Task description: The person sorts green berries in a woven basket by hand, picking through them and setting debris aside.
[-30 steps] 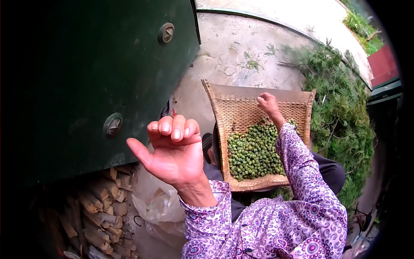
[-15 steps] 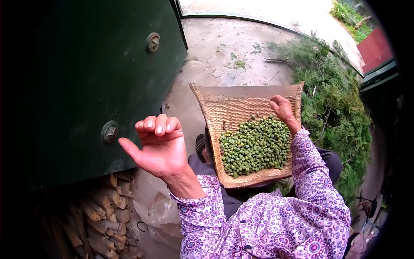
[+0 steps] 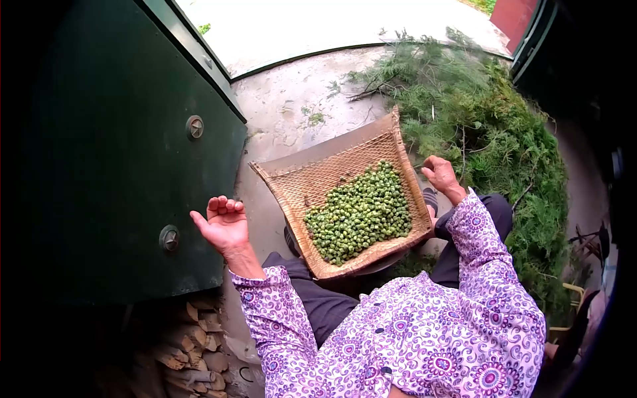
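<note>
"Between the seated person's knees, what is the view showing?"

"A woven winnowing tray [image 3: 292,189] is lying aslant there, and a heap of small green fruits [image 3: 361,215] is covering its nearer and right-hand part."

"What is differing from half a second ago?"

"The right hand [image 3: 443,176], then over the tray, is now hanging just outside its right rim. The left hand [image 3: 225,222] is appearing smaller, and so probably lower, apart from the left rim. Neither is covering the heap; the handling of the fruits seems, on this evidence, to be pausing."

"In what state is each grip?"

"The left is turning its palm upward, its fingers loosely curling and its thumb standing wide, with nothing showing in it. The right is curling its fingers near the thumb; whether anything is lying between them, I cannot tell."

"Which edges are bounding the movement?"

"A green door [image 3: 152,172] is standing along the left, near the left hand, with stacked firewood [image 3: 215,361] lying at its foot. Cut conifer branches [image 3: 504,152] are spreading beyond the right hand. Past the tray's far edge, pale concrete floor [image 3: 279,126] is showing, so the forward side is seemingly offering more room than either flank."
</note>
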The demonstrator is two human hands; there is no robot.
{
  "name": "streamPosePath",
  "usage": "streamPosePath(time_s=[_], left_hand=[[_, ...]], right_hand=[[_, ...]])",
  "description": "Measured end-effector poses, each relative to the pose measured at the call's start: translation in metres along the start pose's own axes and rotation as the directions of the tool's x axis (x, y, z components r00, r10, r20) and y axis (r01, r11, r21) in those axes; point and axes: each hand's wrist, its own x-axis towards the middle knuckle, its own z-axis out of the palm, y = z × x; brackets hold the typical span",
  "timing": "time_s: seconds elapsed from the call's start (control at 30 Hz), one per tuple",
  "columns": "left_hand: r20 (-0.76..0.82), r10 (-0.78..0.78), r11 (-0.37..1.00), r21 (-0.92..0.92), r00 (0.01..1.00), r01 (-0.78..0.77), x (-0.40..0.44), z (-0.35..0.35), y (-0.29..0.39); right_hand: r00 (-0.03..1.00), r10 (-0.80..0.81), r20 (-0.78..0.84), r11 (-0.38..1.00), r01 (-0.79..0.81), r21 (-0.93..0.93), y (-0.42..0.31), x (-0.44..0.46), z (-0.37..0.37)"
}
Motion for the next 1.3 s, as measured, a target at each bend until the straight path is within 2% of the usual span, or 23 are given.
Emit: streamPosePath(time_s=[0.07, 0.1, 0.17, 0.23, 0.27, 0.3, 0.33, 0.37, 0.4, 0.47, 0.6, 0.67, 0.7, 0.8, 0.87, 0.9, 0.93, 1.03, 1.07, 1.13, 1.2, 1.23, 1.3], left_hand=[[-0.183, 0.065, 0.958, 0.285, 0.981, -0.01, -0.008, -0.008, -0.018], [-0.27, 0.088, 0.89, 0.453, 0.959, 0.045, -0.006, -0.02, -0.031], [-0.351, 0.023, 0.777, 0.596, 0.936, 0.205, -0.013, -0.048, -0.064], [-0.352, 0.041, 0.515, 0.809, 0.935, 0.283, -0.02, -0.098, -0.095], [-0.318, 0.155, 0.414, 0.881, 0.935, 0.231, -0.014, -0.147, -0.117], [-0.375, 0.15, 0.363, 0.882, 0.915, 0.302, -0.03, -0.152, -0.13], [-0.444, -0.027, 0.467, 0.787, 0.896, 0.404, -0.028, -0.188, -0.139], [-0.405, -0.058, 0.543, 0.754, 0.913, 0.369, -0.042, -0.191, -0.151], [-0.43, -0.031, 0.461, 0.795, 0.902, 0.394, -0.051, -0.186, -0.157], [-0.231, 0.157, 0.116, 0.97, 0.96, 0.214, -0.071, -0.14, -0.162], [-0.286, 0.081, 0.105, 0.955, 0.955, 0.277, -0.055, -0.169, -0.158], [-0.215, 0.099, 0.021, 0.977, 0.972, 0.214, -0.051, -0.182, -0.16], [-0.215, 0.104, 0.018, 0.977, 0.971, 0.215, -0.052, -0.188, -0.162], [-0.265, 0.123, 0.023, 0.964, 0.956, 0.264, -0.052, -0.186, -0.161], [-0.142, 0.254, -0.236, 0.95, 0.957, 0.203, -0.058, -0.184, -0.158], [-0.127, 0.26, -0.183, 0.967, 0.957, 0.178, -0.062, -0.181, -0.155], [-0.071, 0.256, 0.023, 0.997, 0.964, 0.067, -0.076, -0.155, -0.151], [0.029, 0.253, 0.107, 0.993, 0.967, -0.057, -0.09, -0.128, -0.13], [0.088, 0.248, 0.181, 0.974, 0.965, -0.135, -0.093, -0.115, -0.128], [0.062, 0.207, 0.109, 0.99, 0.976, -0.086, -0.085, -0.126, -0.132], [-0.035, 0.209, -0.137, 0.988, 0.977, 0.065, -0.084, -0.138, -0.143], [-0.025, 0.25, -0.257, 0.962, 0.968, 0.091, -0.088, -0.148, -0.15], [-0.064, 0.154, -0.246, 0.964, 0.986, 0.101, -0.109, -0.14, -0.154]], right_hand=[[0.994, 0.111, -0.003, 0.992, -0.111, 0.06, 0.03, -0.005, 0.015], [0.993, 0.117, -0.023, 0.99, -0.115, 0.083, 0.032, -0.004, 0.02], [0.966, 0.253, 0.047, 0.967, -0.254, 0.021, 0.038, -0.003, 0.028], [0.972, 0.233, 0.029, 0.972, -0.233, 0.01, 0.045, 0.0, 0.045], [0.978, 0.21, 0.01, 0.977, -0.21, -0.021, 0.047, 0.002, 0.052], [0.966, 0.246, 0.078, 0.969, -0.243, -0.043, 0.045, 0.005, 0.055], [0.965, 0.252, 0.073, 0.968, -0.25, -0.037, 0.04, 0.009, 0.058], [0.946, 0.297, 0.132, 0.955, -0.298, -0.017, 0.039, 0.011, 0.062], [0.92, 0.339, 0.194, 0.938, -0.346, -0.002, 0.038, 0.012, 0.066], [0.912, 0.339, 0.23, 0.934, -0.355, 0.032, 0.042, 0.014, 0.072], [0.893, 0.349, 0.284, 0.924, -0.378, 0.054, 0.043, 0.015, 0.094], [0.891, 0.386, 0.239, 0.907, -0.414, 0.078, 0.045, 0.011, 0.102], [0.872, 0.436, 0.22, 0.894, -0.449, 0.006, 0.046, 0.012, 0.104], [0.901, 0.41, 0.138, 0.91, -0.415, 0.005, 0.044, 0.01, 0.109], [0.944, 0.322, 0.076, 0.945, -0.325, 0.035, 0.03, 0.009, 0.087], [0.972, 0.236, 0.019, 0.97, -0.236, 0.059, 0.02, 0.005, 0.073], [0.989, 0.132, -0.071, 0.99, -0.128, 0.057, 0.015, 0.002, 0.059], [0.981, -0.005, -0.192, 0.99, 0.031, 0.136, -0.017, -0.02, 0.0], [0.968, -0.04, -0.248, 0.985, 0.08, 0.155, -0.022, -0.028, -0.015], [0.968, -0.059, -0.244, 0.976, 0.107, 0.188, -0.016, -0.043, -0.021], [0.982, 0.004, -0.19, 1.0, 0.001, 0.027, 0.003, -0.044, 0.002], [0.982, 0.075, -0.171, 0.997, -0.069, 0.04, 0.019, -0.048, 0.014], [0.975, 0.168, -0.142, 0.985, -0.162, 0.051, 0.04, -0.073, 0.021]])
